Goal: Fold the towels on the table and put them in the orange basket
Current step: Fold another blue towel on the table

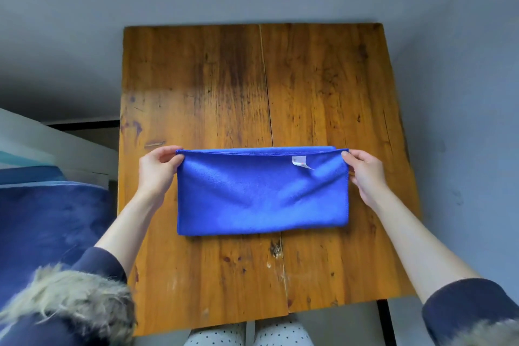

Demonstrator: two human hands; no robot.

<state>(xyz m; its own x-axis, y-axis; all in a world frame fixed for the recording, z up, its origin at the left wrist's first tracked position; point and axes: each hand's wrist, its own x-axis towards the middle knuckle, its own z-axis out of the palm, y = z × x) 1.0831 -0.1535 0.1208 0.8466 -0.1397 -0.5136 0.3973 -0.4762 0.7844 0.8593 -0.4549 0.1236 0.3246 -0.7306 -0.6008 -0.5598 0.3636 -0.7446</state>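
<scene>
While pinched, towel point(262, 194) between hands point(157, 170).

Towel point(261, 194) on table point(224, 78)

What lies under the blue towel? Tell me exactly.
The blue towel, folded double, lies flat on the wooden table. The left hand and right hand pinch its far corners. Anything between its layers or beneath it is covered.

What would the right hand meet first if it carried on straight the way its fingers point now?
The right hand pinches the blue towel at its far right corner, fingers pointing left. Going on, it would run along the towel's far edge towards the left hand; nothing else seems to lie between.
</scene>
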